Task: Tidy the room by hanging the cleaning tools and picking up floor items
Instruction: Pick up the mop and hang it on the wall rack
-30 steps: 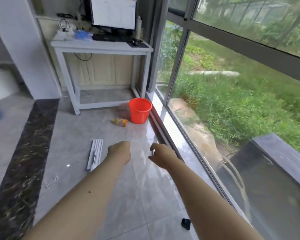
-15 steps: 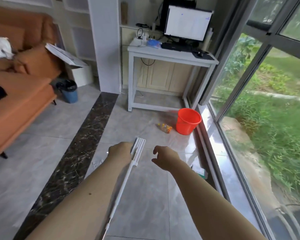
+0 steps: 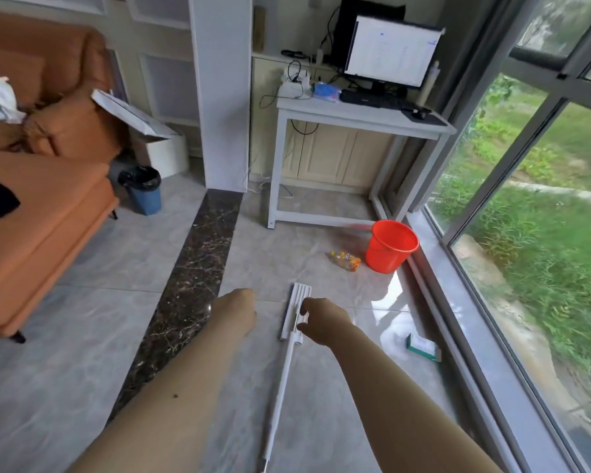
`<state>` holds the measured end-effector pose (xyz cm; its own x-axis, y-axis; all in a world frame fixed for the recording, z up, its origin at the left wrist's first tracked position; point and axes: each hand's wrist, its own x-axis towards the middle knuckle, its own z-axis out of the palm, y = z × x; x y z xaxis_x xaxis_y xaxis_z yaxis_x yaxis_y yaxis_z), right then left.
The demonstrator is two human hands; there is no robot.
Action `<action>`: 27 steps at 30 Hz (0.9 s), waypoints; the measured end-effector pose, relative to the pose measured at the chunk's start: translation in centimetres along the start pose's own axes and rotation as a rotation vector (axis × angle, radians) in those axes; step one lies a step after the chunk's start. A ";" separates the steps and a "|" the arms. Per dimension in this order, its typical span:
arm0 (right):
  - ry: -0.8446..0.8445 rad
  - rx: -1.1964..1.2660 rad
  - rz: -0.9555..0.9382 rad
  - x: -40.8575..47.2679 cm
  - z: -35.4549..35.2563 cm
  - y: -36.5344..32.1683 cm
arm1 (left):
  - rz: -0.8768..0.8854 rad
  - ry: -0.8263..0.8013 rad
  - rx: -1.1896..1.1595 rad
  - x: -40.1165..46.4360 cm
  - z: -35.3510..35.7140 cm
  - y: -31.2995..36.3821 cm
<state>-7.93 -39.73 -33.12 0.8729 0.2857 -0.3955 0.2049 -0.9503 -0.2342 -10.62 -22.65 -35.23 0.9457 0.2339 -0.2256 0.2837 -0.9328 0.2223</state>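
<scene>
Head view showed the white flat mop with its long pale handle (image 3: 284, 363) lying on the grey tiled floor (image 3: 82, 387), its rectangular head pointing toward the desk and its handle running back toward the person. Both arms were stretched out above it. The right hand (image 3: 321, 320) hung over the mop head with its fingers curled downward, and whether it touched or held anything could not be told; the left hand (image 3: 236, 310) was loosely curled to the left of the mop head, holding nothing that could be seen.

Judging by this, the step in hand was reaching for the mop, with nothing yet picked up. The next move would call for bending lower and closing a hand round the handle to lift it.

Beyond lay a crumpled plastic bottle with an orange label (image 3: 346, 260) beside a round orange plastic bucket (image 3: 391, 245), and a small green and white box (image 3: 422, 346) near the window track (image 3: 458, 336).
</scene>
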 end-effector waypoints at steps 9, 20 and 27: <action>0.017 0.064 0.129 3.7 1.0 -5.0 | 0.152 -0.084 0.029 5.7 -2.0 -4.4; 0.017 0.136 0.247 12.4 -0.3 -3.6 | 0.291 -0.200 0.104 16.2 -1.5 -1.7; 0.013 0.219 0.363 16.3 -1.0 -0.3 | 0.415 -0.280 0.142 22.3 0.0 2.2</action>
<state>6.67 -34.89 -38.57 0.8769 -0.0653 -0.4763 -0.2144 -0.9399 -0.2659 11.06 -19.49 -39.78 0.8899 -0.2279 -0.3951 -0.1490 -0.9640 0.2203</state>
